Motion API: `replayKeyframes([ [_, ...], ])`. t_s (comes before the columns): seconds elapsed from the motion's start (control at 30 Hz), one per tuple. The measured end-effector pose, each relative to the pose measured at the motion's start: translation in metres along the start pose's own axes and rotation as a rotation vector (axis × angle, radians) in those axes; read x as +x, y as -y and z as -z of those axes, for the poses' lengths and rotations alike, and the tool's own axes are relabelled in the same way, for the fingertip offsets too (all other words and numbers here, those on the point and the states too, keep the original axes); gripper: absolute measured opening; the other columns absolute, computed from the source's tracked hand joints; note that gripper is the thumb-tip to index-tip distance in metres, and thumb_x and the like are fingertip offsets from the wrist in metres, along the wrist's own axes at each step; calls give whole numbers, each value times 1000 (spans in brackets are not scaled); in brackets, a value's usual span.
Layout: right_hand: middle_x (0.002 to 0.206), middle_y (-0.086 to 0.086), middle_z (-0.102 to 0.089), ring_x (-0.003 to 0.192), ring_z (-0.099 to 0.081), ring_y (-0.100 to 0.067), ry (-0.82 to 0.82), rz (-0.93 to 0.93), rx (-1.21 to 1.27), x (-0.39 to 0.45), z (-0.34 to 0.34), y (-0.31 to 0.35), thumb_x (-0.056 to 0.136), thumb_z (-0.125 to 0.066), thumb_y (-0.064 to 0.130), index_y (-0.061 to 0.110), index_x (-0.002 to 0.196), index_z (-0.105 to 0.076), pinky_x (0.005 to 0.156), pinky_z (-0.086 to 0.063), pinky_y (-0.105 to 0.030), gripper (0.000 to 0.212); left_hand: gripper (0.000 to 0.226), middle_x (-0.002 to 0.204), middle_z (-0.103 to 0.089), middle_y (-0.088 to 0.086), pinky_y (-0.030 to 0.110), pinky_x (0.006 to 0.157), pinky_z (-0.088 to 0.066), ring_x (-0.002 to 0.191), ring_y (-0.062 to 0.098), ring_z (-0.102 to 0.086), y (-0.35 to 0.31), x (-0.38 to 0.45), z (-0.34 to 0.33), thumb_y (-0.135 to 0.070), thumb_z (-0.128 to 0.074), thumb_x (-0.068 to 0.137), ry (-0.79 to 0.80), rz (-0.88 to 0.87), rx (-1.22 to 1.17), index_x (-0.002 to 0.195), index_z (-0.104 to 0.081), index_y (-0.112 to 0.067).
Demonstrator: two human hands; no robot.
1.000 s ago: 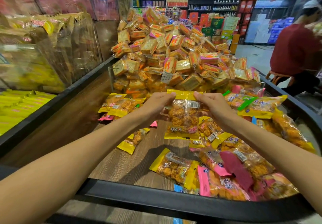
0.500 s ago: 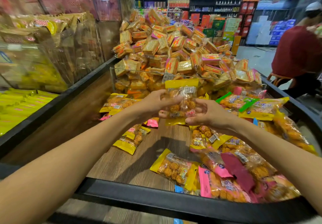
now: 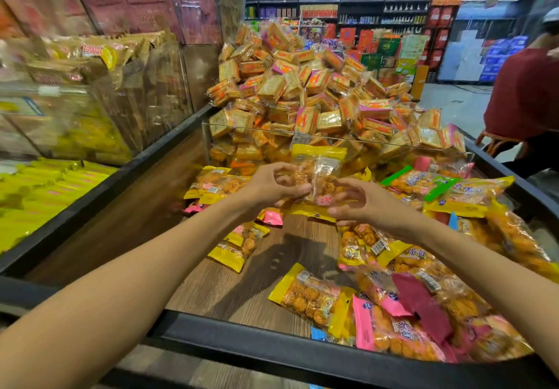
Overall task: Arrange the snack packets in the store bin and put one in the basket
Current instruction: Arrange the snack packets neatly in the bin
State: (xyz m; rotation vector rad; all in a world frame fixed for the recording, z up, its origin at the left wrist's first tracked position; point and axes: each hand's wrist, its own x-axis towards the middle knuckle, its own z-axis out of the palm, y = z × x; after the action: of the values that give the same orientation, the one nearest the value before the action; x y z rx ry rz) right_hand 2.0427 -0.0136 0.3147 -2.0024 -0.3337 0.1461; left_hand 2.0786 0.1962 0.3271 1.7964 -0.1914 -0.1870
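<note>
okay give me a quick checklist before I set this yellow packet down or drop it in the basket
1. Packet held: ok, left hand and right hand both grip the yellow packet.
2. Packet clear of the pile: ok, raised above the bin.
3. Bare spot to set it: ok, wooden bin floor shows below.
4. Basket in view: not ok, none visible.
5. Packet intact: cannot tell, blurred.
</note>
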Motion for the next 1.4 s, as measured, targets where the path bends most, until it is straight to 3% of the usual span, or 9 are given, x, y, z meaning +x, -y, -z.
replayKeyframes([
  [0.17, 106, -1, -64, 99, -62, -17, -93, 124, -645, 1, 12, -12, 91, -61, 27, 14, 132, -49, 84, -50, -30, 44, 60, 131, -53, 12, 39, 93, -48, 117, 29, -54, 13, 40, 61, -14, -73, 81, -244, 140, 101, 135, -48, -11],
  [0.37, 128, 0, -54, 111, -50, -11, -41, 98, -818, 6, 20, -20, 95, -52, 33, 15, 139, -42, 87, -36, -18, 49, 54, 140, -42, 9, 33, 95, -41, 126, 28, -45, 55, 81, 130, -10, -60, 92, -247, 250, 360, 142, -40, -10],
  [0.63, 135, -4, -54, 120, -51, -19, -65, 81, -901, 11, 23, -21, 94, -51, 36, 14, 138, -43, 96, -41, -30, 50, 39, 134, -52, 17, 35, 101, -39, 123, 31, -49, 90, 112, 153, -17, -44, 100, -316, 230, 545, 136, -48, -4],
  [0.8, 131, -5, -55, 117, -53, -20, -76, 86, -895, 11, 24, -21, 95, -51, 35, 12, 137, -45, 94, -42, -31, 48, 34, 126, -59, 16, 39, 95, -42, 116, 31, -54, 62, 101, 119, -23, -45, 100, -432, -48, 810, 124, -58, -2],
  [0.87, 130, -6, -55, 116, -52, -20, -67, 90, -902, 10, 24, -20, 96, -51, 35, 11, 137, -45, 93, -42, -31, 48, 33, 124, -60, 10, 34, 89, -43, 112, 25, -55, 43, 82, 79, -27, -49, 98, -193, -246, 945, 121, -60, -6],
  [0.93, 130, -7, -55, 117, -52, -21, -51, 93, -906, 9, 24, -21, 97, -50, 34, 11, 136, -45, 93, -41, -28, 46, 33, 119, -62, 8, 31, 85, -44, 108, 22, -57, 33, 56, 30, -28, -53, 96, 274, -326, 1043, 119, -62, -6],
  [1.03, 132, -7, -55, 119, -51, -21, -31, 94, -902, 7, 23, -22, 98, -49, 32, 10, 136, -46, 91, -36, -24, 44, 45, 130, -57, 8, 31, 96, -41, 119, 22, -53, 42, 25, -29, -32, -58, 93, 784, -159, 1143, 131, -53, -8],
  [1.17, 138, -5, -52, 125, -48, -20, 19, 98, -921, 6, 21, -24, 99, -47, 32, 13, 139, -44, 94, -36, -24, 44, 64, 142, -46, 8, 29, 100, -35, 128, 24, -44, 63, 11, -61, -24, -65, 89, 921, -65, 1178, 144, -36, -11],
  [1.4, 134, -6, -55, 122, -50, -20, 44, 142, -938, 9, 19, -25, 100, -46, 31, 11, 135, -50, 95, -37, -27, 41, 43, 99, -63, 12, 29, 68, -41, 86, 23, -56, 71, 5, -71, -27, -76, 80, 939, -52, 1276, 111, -61, -1],
])
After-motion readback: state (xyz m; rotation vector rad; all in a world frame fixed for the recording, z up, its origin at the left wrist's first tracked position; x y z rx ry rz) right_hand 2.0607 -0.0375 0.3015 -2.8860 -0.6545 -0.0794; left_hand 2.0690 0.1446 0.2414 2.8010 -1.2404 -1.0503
